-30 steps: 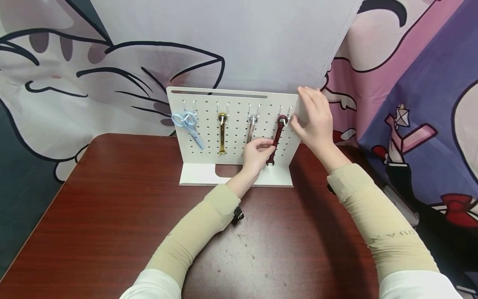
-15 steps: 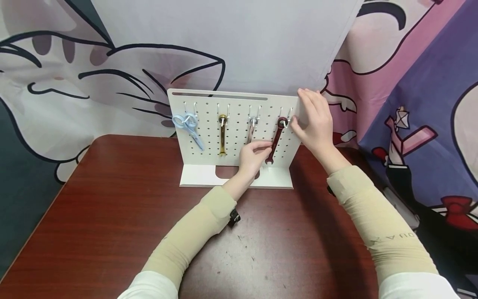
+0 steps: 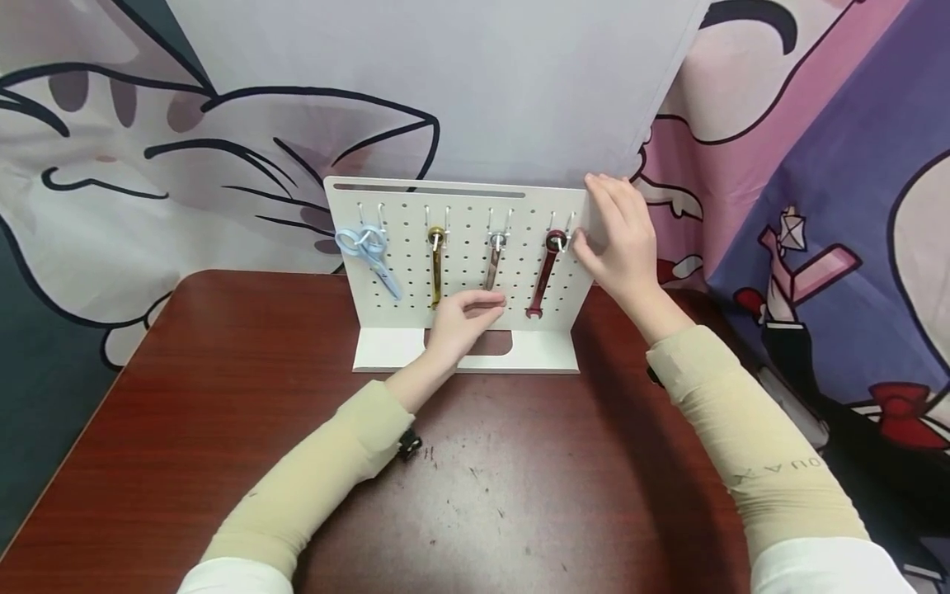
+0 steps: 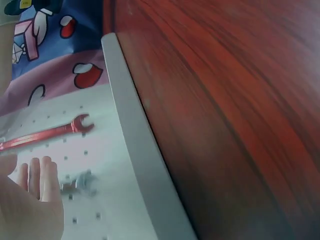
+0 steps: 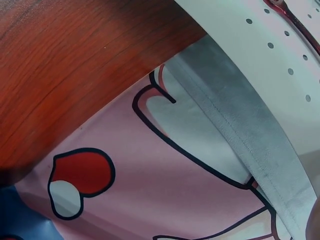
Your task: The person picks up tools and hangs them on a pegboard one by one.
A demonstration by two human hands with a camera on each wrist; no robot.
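Observation:
A white pegboard (image 3: 467, 247) stands on the table with three wrenches and light blue scissors (image 3: 380, 266) hanging from its hooks. My left hand (image 3: 454, 326) is at the lower end of the silver wrench (image 3: 494, 266), thumb and fingers apart; in the left wrist view, the wrench's blurred end (image 4: 80, 183) shows beyond the fingers (image 4: 49, 180). The red wrench (image 3: 544, 280) hangs slightly tilted on the right. Left of the silver one hangs a gold wrench (image 3: 436, 268), its lower end at my left hand. My right hand (image 3: 623, 235) grips the board's upper right edge, thumb on the front.
The brown wooden table (image 3: 185, 429) extends in front and to both sides. The board's white foot (image 3: 542, 353) has a cutout. Printed cloth (image 3: 223, 190) hangs close behind, and a purple and pink cloth (image 3: 816, 206) hangs on the right.
My left hand has left the red wrench and moved left to the silver wrench's lower end. The red wrench hangs free. My right hand stays at the board's corner.

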